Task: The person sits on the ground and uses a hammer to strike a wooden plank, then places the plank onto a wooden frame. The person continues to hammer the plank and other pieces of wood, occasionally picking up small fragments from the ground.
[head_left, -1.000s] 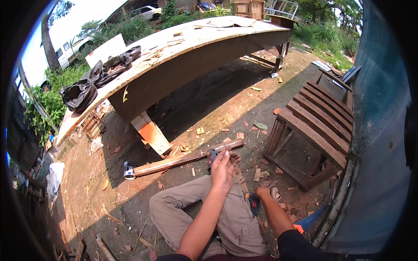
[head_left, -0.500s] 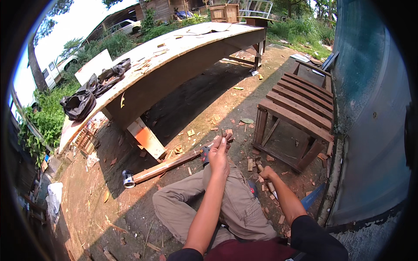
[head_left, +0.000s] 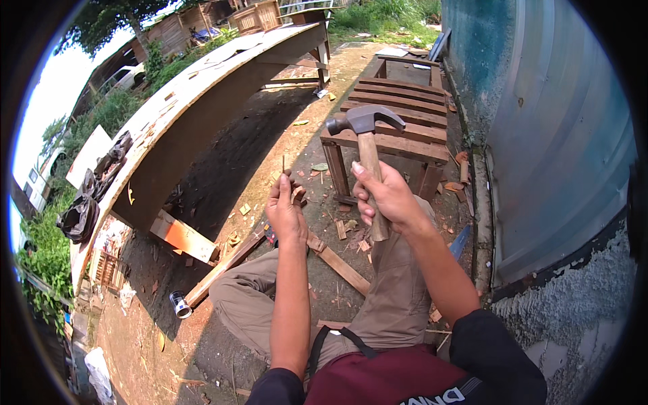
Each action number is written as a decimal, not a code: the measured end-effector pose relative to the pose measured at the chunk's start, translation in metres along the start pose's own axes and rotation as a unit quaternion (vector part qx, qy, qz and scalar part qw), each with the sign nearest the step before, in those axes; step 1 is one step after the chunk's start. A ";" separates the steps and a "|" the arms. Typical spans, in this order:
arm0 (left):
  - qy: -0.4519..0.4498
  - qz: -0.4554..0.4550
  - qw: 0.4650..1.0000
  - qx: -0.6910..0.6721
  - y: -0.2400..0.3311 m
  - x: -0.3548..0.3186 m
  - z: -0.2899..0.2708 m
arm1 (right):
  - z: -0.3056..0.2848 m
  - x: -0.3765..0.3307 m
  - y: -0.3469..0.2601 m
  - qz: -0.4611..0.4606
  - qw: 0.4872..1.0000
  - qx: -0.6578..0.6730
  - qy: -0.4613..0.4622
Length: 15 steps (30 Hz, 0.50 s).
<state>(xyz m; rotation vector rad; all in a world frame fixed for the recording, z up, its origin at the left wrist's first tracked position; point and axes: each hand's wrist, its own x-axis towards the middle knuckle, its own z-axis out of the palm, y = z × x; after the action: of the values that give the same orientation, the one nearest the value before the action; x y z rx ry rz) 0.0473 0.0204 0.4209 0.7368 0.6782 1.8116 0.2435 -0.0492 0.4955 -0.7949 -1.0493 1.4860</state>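
Observation:
A claw hammer (head_left: 368, 152) with a dark metal head and wooden handle stands upright in my right hand (head_left: 391, 199), whose fingers wrap the middle of the handle. To its left, my left hand (head_left: 286, 210) pinches a thin, dark, nail-like piece (head_left: 283, 164) that points up from the fingertips. Past my left hand, a long timber piece (head_left: 226, 266) lies on the ground, its far end partly hidden by the hand. A shorter wooden strip (head_left: 343, 268) with a jointed end lies between my bent legs.
Ahead to the right stands a slatted wooden bench (head_left: 398, 143). A long worktable (head_left: 202, 81) with black plastic bags (head_left: 84, 209) runs along the left. A tin can (head_left: 180, 305) lies near the timber. Part of a blue blade (head_left: 460, 241) shows beside my right forearm, near the metal wall (head_left: 567, 155).
My right hand has come up from the ground at the right, now raising the hammer. My left hand has moved left and holds the thin piece upright. The view has shifted right.

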 end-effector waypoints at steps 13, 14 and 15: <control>-0.236 0.067 0.864 0.440 -0.168 0.086 0.086 | -0.069 -0.056 0.129 0.140 0.943 0.169 0.250; -0.267 0.087 0.832 0.478 -0.182 0.083 0.098 | -0.072 -0.057 0.123 0.126 0.944 0.166 0.257; -0.296 0.111 0.797 0.514 -0.194 0.083 0.110 | -0.075 -0.058 0.119 0.123 0.943 0.172 0.258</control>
<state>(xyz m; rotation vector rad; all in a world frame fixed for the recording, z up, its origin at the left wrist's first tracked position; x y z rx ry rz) 0.2209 0.1725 0.3640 2.0721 1.1609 1.1469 0.2751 -0.0930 0.3540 -1.0116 -0.2925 1.4951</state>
